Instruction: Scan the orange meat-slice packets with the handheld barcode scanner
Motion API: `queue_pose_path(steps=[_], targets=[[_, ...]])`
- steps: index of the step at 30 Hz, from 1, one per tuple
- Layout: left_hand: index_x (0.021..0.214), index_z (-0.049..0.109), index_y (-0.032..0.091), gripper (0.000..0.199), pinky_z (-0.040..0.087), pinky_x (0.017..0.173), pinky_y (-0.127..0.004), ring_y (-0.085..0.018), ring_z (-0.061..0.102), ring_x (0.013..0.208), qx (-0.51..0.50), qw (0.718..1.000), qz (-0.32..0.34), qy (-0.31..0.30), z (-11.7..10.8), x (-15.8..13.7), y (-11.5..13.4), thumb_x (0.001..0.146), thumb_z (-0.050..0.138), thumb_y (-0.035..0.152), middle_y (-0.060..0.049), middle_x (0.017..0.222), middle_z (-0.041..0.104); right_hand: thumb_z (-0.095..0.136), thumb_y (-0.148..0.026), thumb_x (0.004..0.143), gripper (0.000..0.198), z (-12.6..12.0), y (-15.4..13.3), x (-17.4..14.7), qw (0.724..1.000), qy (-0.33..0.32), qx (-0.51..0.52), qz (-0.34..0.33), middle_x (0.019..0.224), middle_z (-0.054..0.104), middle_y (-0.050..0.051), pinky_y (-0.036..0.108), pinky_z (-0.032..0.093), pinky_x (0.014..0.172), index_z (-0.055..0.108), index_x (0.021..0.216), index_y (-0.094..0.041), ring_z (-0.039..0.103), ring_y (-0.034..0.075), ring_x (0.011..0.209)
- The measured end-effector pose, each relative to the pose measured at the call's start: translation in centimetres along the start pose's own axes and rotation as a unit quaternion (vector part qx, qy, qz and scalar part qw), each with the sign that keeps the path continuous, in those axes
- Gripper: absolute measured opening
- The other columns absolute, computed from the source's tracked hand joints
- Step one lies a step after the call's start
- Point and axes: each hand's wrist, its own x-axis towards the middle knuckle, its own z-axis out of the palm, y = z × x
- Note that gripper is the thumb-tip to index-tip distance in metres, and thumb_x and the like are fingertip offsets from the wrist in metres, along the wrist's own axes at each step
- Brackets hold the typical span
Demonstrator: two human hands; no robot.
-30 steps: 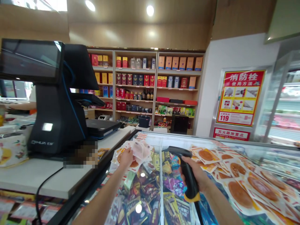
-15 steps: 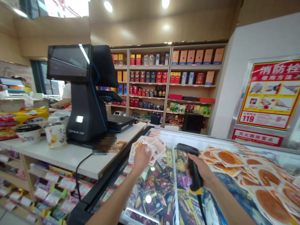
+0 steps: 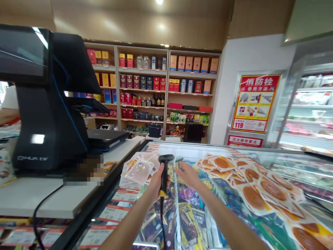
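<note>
My left hand point(image 3: 156, 180) is wrapped round the grip of a black barcode scanner point(image 3: 164, 173), which stands upright with its head at the top and a yellow base. Its cord hangs down over the freezer. Just to the right, my right hand point(image 3: 187, 175) is apart from the scanner with its fingers loosely spread, and I see nothing in them. A pile of clear and white flat packets point(image 3: 140, 170) lies on the freezer glass behind my left hand. More flat packets with round brown pieces point(image 3: 251, 196) spread across the right side of the glass.
Wrapped ice creams point(image 3: 189, 222) fill the chest freezer below the glass. A black checkout terminal point(image 3: 52, 114) stands on the white counter point(image 3: 52, 199) at left, with a cable over the edge. Shelves of boxes and bottles point(image 3: 156, 83) line the back wall.
The barcode scanner has passed from my right hand to my left. My left hand has let go of the packet pile. The view has turned right.
</note>
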Motion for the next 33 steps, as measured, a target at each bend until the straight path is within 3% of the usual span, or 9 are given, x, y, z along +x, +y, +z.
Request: queue_pose_path(steps=[2,5,7,10,13,19,23,29,33], targets=[[0.073,0.048,0.017,0.043,0.031,0.036,-0.017,-0.006,0.040,0.037,-0.014,1.000,-0.003,-0.026,-2.0,-0.3,0.5,0.070,0.033,0.057,0.003,0.049,0.049,0.051,-0.042,0.064,0.041,-3.7,2.0,0.9,0.987,0.077,-0.137,0.025,0.107,0.052,0.008,0.033,0.028,0.090,0.051,0.098,-0.018,0.043,0.022,0.104],[0.069,0.048,0.016,0.035,0.031,0.037,-0.017,-0.006,0.042,0.039,-0.049,0.998,0.003,-0.048,-4.7,-0.6,0.9,0.068,0.043,0.051,0.002,0.052,0.051,0.051,-0.036,0.065,0.051,-9.0,6.0,1.9,0.961,0.147,-0.218,0.082,0.118,0.039,0.019,0.048,0.016,0.092,0.044,0.107,-0.009,0.028,0.031,0.113],[0.071,0.050,0.016,0.031,0.033,0.039,-0.017,-0.006,0.044,0.042,-0.079,0.995,-0.001,-0.065,-6.0,-0.7,1.0,0.067,0.047,0.046,0.000,0.056,0.053,0.049,-0.040,0.065,0.055,-11.0,8.6,1.7,0.912,0.158,-0.348,0.146,0.120,0.036,0.020,0.053,0.018,0.087,0.042,0.109,-0.009,0.027,0.035,0.113],[0.076,0.051,0.017,0.025,0.038,0.046,-0.019,-0.008,0.050,0.049,-0.109,0.991,-0.011,-0.080,-6.8,-0.7,0.8,0.066,0.052,0.040,-0.001,0.063,0.056,0.043,-0.041,0.070,0.053,-11.2,11.5,0.7,0.863,0.103,-0.464,0.172,0.114,0.042,0.020,0.052,0.023,0.084,0.041,0.111,-0.008,0.036,0.033,0.107],[0.080,0.050,0.018,0.023,0.039,0.051,-0.021,-0.009,0.052,0.054,-0.114,0.989,-0.004,-0.089,-6.7,-1.1,0.6,0.065,0.056,0.034,0.000,0.065,0.056,0.036,-0.028,0.075,0.041,-10.1,12.3,-0.3,0.837,0.069,-0.529,0.126,0.112,0.046,0.018,0.048,0.024,0.085,0.041,0.111,-0.008,0.043,0.029,0.101],[0.075,0.045,0.017,0.023,0.031,0.042,-0.017,-0.006,0.043,0.043,-0.094,0.991,0.002,-0.097,-6.6,-1.3,0.9,0.066,0.053,0.037,0.003,0.056,0.049,0.024,-0.006,0.074,0.032,-12.5,9.9,-0.1,0.837,0.028,-0.536,0.110,0.080,0.060,0.013,0.032,0.040,0.058,0.052,0.089,-0.010,0.058,0.022,0.073],[0.077,0.045,0.016,0.028,0.027,0.040,-0.016,-0.004,0.040,0.041,-0.079,0.993,0.014,-0.085,-6.5,-1.4,1.6,0.066,0.052,0.041,0.004,0.054,0.046,0.025,-0.015,0.078,0.029,-13.9,7.9,0.8,0.835,0.136,-0.523,0.103,0.077,0.061,0.011,0.030,0.037,0.054,0.050,0.092,-0.014,0.058,0.021,0.067],[0.086,0.047,0.015,0.033,0.028,0.040,-0.018,-0.006,0.042,0.041,-0.027,0.991,0.018,-0.133,-5.9,-2.9,2.7,0.064,0.054,0.039,0.004,0.054,0.048,0.030,-0.023,0.078,0.028,-10.5,5.7,2.0,0.884,0.179,-0.431,0.024,0.064,0.062,0.006,0.024,0.033,0.054,0.057,0.083,-0.017,0.056,0.016,0.059],[0.086,0.047,0.015,0.031,0.028,0.040,-0.018,-0.006,0.042,0.041,-0.027,0.994,0.025,-0.104,-6.7,-3.7,2.9,0.066,0.053,0.038,0.004,0.053,0.047,0.029,-0.024,0.077,0.031,-13.0,5.1,2.8,0.865,0.278,-0.418,0.022,0.076,0.063,0.009,0.026,0.034,0.059,0.055,0.091,-0.014,0.056,0.018,0.067]])
